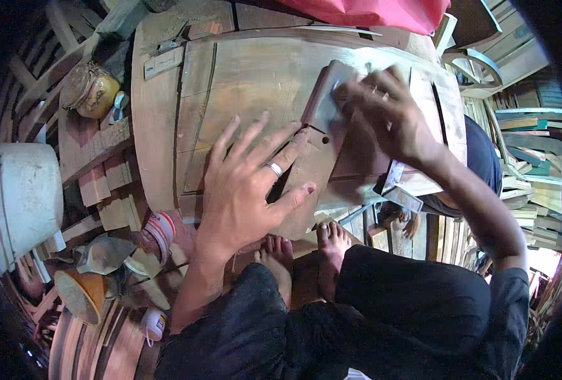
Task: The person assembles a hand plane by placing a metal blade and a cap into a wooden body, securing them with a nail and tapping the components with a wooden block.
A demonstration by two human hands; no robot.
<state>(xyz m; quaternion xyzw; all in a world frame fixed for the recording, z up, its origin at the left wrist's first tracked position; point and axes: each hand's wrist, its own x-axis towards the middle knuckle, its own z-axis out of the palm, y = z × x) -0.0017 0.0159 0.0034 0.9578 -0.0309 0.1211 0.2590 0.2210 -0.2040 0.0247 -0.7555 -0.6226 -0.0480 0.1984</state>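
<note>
A brown wooden piece (303,196) with a dark round hole and a slot near its middle lies slanted on the wooden workbench (154,126). My left hand (246,183) rests palm down at its left side, fingers spread, the fingertips reaching the piece beside the slot. There is a ring on one finger. Over the far right part of the piece, my right hand (392,114) is smeared by motion. Its fingers are curled together and pointing down toward the wood; whatever they hold is too blurred to make out.
A white plastic bucket (27,196), a lidded jar (94,92) and an orange cone-shaped container (78,296) stand at the left among wood scraps. Pink-red cloth (382,12) hangs over the far edge. Stacked boards (534,142) lie at the right. My bare feet (332,253) are below the bench.
</note>
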